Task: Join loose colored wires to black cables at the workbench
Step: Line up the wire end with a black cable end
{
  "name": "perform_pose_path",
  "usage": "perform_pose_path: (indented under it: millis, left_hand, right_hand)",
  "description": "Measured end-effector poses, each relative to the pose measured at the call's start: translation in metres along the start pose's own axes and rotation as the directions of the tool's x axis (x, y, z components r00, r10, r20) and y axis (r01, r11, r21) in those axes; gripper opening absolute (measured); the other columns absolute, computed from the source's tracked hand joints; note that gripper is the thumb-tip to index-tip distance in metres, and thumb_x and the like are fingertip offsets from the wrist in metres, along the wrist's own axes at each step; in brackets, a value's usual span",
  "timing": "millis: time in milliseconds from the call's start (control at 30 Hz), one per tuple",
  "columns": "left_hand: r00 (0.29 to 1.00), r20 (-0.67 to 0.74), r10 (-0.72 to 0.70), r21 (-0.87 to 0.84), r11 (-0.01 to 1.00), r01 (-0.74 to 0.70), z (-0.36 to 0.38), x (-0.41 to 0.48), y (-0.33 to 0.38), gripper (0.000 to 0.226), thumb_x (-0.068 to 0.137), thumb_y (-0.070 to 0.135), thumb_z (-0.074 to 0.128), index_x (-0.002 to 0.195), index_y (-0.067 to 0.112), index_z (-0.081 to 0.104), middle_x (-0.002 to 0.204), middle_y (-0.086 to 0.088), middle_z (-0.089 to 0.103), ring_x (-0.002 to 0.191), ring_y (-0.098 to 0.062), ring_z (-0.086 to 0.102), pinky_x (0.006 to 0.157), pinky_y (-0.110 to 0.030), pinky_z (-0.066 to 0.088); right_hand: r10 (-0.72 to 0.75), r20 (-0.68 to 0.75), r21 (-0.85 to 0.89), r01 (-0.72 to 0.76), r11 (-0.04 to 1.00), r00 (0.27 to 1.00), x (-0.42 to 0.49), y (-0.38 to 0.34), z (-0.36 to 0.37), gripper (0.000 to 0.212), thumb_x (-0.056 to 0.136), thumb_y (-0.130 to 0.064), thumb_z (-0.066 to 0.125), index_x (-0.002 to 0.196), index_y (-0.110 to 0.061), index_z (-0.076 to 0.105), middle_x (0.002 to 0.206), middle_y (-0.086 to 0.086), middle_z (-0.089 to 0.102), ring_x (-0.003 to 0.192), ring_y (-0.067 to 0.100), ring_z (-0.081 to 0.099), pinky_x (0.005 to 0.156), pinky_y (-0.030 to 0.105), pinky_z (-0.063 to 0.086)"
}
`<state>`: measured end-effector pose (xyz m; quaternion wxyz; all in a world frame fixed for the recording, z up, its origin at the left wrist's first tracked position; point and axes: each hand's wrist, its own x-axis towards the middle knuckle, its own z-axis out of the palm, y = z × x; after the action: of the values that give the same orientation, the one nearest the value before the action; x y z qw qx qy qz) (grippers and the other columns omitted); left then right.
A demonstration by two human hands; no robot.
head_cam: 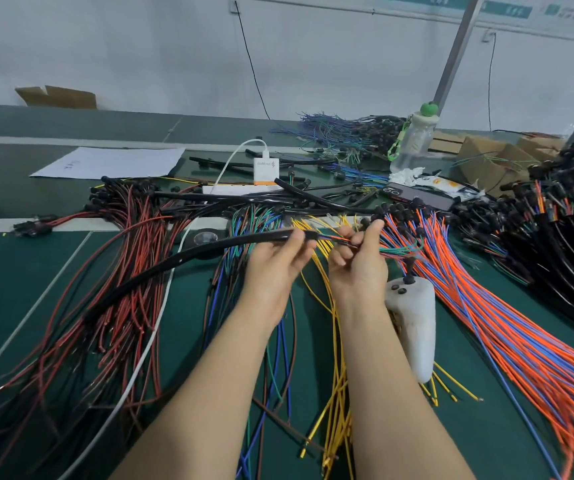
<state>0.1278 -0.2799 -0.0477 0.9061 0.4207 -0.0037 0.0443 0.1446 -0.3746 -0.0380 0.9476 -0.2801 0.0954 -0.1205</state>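
Cable [188, 257]: pinched near its end in left hand [275, 263]; hold steady.
Wires [334, 240]: pinched in right hand [358, 268]; feed straight, aligned, unkinked.

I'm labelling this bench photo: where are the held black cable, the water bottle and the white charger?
black cable [181, 259]: head view, middle of its curved length.
water bottle [415, 142]: head view, clear body.
white charger [265, 168]: head view, front face.
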Motion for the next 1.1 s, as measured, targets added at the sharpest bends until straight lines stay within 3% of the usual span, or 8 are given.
perform_pose_path:
  millis: [100, 233, 367, 567, 700, 900, 1000, 1100]
  left_hand:
    - [0.997, 0.073, -0.004, 0.111, 0.994, -0.004, 0.004, -0.003, -0.006, 0.013, 0.095, 0.002, 0.050, 0.086, 0.001, 0.060, 0.067, 0.000, 0.068, 0.064, -0.007, 0.065, 0.067, -0.015, 0.053]
    - [1.000, -0.024, -0.009, -0.025, 1.000, 0.008, 0.000, -0.001, 0.002, 0.015, 0.093, 0.000, 0.052, 0.082, 0.002, 0.062, 0.073, -0.004, 0.067, 0.065, -0.007, 0.067, 0.065, -0.014, 0.053]
    - [0.993, -0.105, -0.050, -0.159, 0.987, 0.033, -0.001, 0.000, 0.006, 0.012, 0.091, -0.001, 0.055, 0.081, 0.000, 0.061, 0.078, -0.006, 0.064, 0.065, -0.008, 0.068, 0.063, -0.014, 0.054]
    - [0.997, -0.061, -0.042, -0.081, 0.996, 0.037, -0.005, 0.001, 0.006, 0.009, 0.093, 0.003, 0.054, 0.087, 0.000, 0.061, 0.082, -0.007, 0.064, 0.069, -0.007, 0.068, 0.065, -0.014, 0.054]
    - [0.999, 0.019, -0.044, -0.005, 0.999, 0.045, -0.003, -0.001, 0.003, 0.012, 0.094, 0.005, 0.052, 0.094, 0.000, 0.062, 0.084, -0.008, 0.065, 0.070, -0.007, 0.067, 0.066, -0.013, 0.053]
    - [0.995, -0.090, -0.053, -0.198, 0.980, 0.034, -0.004, 0.002, 0.009, 0.010, 0.092, -0.001, 0.054, 0.085, -0.002, 0.060, 0.078, -0.006, 0.067, 0.068, -0.009, 0.069, 0.064, -0.014, 0.053]
    - [0.989, -0.132, -0.066, -0.260, 0.965, 0.030, -0.008, 0.004, 0.012, 0.009, 0.090, 0.000, 0.057, 0.083, -0.002, 0.061, 0.072, -0.004, 0.070, 0.069, -0.010, 0.070, 0.062, -0.013, 0.053]
    - [0.992, -0.118, -0.052, -0.215, 0.976, 0.026, -0.010, 0.004, 0.010, 0.009, 0.091, 0.002, 0.056, 0.085, -0.002, 0.061, 0.074, -0.004, 0.069, 0.070, -0.009, 0.070, 0.063, -0.013, 0.053]
  right_hand:
    - [-0.010, 0.009, -0.109, 0.011, 0.994, 1.000, -0.003, 0.012, 0.004, 0.047, 0.100, -0.037, 0.044, 0.061, -0.011, 0.041, 0.059, 0.003, 0.059, 0.033, 0.005, 0.033, 0.033, 0.014, 0.028]
    - [0.155, 0.122, -0.011, -0.155, 0.988, 0.980, -0.007, 0.009, 0.005, 0.035, 0.096, -0.040, 0.050, 0.077, -0.012, 0.057, 0.063, -0.002, 0.059, 0.037, 0.003, 0.037, 0.036, 0.012, 0.030]
    - [0.167, 0.196, 0.098, -0.188, 0.977, 0.966, -0.006, 0.003, 0.002, 0.032, 0.096, -0.040, 0.049, 0.085, -0.013, 0.061, 0.070, -0.001, 0.062, 0.040, 0.002, 0.036, 0.038, 0.010, 0.032]
    - [0.015, 0.136, -0.101, -0.002, 0.995, 0.991, -0.004, 0.008, 0.003, 0.048, 0.100, -0.035, 0.043, 0.070, -0.003, 0.062, 0.066, 0.005, 0.068, 0.040, 0.001, 0.042, 0.040, 0.009, 0.036]
    - [-0.037, 0.152, -0.183, 0.065, 0.981, 0.988, -0.006, 0.017, 0.005, 0.055, 0.100, -0.031, 0.046, 0.058, -0.007, 0.071, 0.061, 0.008, 0.060, 0.038, 0.002, 0.042, 0.041, 0.012, 0.039]
    - [0.157, 0.183, -0.094, -0.141, 0.986, 0.970, -0.009, 0.007, 0.007, 0.024, 0.096, -0.028, 0.055, 0.091, -0.007, 0.067, 0.077, 0.005, 0.071, 0.049, 0.002, 0.054, 0.051, 0.010, 0.049]
    - [0.130, 0.129, -0.051, -0.124, 0.991, 0.983, -0.009, 0.003, 0.006, 0.015, 0.093, -0.018, 0.059, 0.091, -0.005, 0.065, 0.071, 0.002, 0.065, 0.052, 0.004, 0.057, 0.052, 0.013, 0.051]
    - [0.072, 0.109, -0.081, -0.063, 0.995, 0.991, -0.008, 0.004, 0.005, 0.011, 0.094, -0.012, 0.057, 0.090, -0.002, 0.062, 0.073, 0.002, 0.063, 0.051, 0.004, 0.058, 0.051, 0.013, 0.050]
